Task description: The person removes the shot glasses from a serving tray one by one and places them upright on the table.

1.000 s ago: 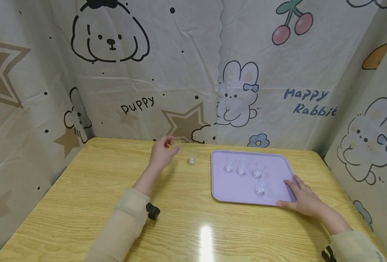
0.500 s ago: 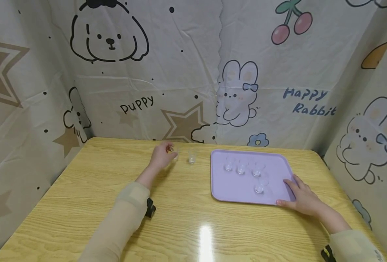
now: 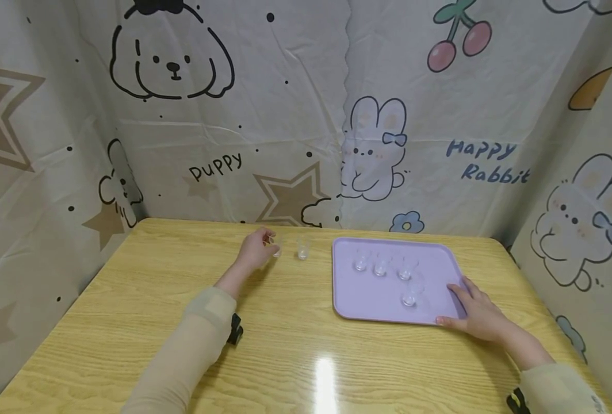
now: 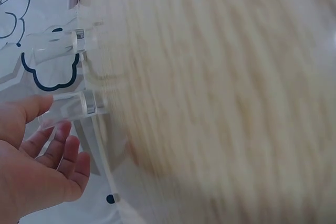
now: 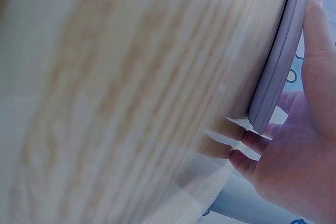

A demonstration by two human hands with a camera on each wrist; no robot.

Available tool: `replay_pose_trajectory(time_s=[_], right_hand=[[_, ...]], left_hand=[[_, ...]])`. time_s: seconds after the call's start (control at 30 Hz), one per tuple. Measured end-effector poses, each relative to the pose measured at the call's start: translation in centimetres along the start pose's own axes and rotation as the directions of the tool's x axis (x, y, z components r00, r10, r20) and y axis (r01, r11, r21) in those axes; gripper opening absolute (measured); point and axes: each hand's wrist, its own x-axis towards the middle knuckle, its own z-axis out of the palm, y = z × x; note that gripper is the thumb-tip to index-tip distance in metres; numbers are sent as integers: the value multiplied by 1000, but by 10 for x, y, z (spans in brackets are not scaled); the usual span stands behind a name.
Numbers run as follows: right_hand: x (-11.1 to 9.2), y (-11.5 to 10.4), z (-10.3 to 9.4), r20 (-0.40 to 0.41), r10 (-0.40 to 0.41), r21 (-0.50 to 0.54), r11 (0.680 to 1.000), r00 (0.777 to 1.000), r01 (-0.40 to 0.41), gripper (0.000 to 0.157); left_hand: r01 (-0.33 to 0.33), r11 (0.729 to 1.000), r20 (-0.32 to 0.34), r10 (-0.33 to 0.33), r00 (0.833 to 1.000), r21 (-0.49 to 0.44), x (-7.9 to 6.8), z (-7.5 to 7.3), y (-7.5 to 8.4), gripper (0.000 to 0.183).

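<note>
My left hand (image 3: 256, 250) is low over the back of the table, its thumb and fingertips on opposite sides of a clear shot glass (image 4: 73, 107) near the rim. That glass stands upright on the table; in the head view the hand partly covers it. Just to its right, a second clear shot glass (image 3: 303, 250) stands upright, apart from the hand. My right hand (image 3: 479, 313) rests spread over the front right corner of a lilac tray (image 3: 358, 305). Its thumb lies along the front rim, and several fingertips touch the table beside the tray.
Several clear shot glasses (image 3: 381, 267) stand on the tray, most in a row with one nearer the front. The wood-grain table (image 3: 280, 356) ends at a printed cloth backdrop (image 3: 285, 115), which also hangs at both sides.
The left hand has come down with its shot glass, which now stands on the table left of the other one. My right hand and the tray have stayed in place.
</note>
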Motion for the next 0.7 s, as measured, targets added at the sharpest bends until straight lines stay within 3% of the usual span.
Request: replay_pose_trajectory(time_s=[0.3, 0.53, 0.7], right_hand=[[0, 1, 1, -5, 0, 11, 1000, 1000, 0, 94], [0, 2, 2, -14, -5, 13, 1000, 1000, 5, 94], [0, 2, 1, -18, -10, 11, 1000, 1000, 10, 94]], left_hand=[[22, 999, 10, -21, 1000, -44, -1, -2, 4, 58], [-20, 997, -21, 19, 1000, -79, -10, -11, 20, 64], [-38, 998, -34, 36, 999, -51, -18, -19, 36, 63]])
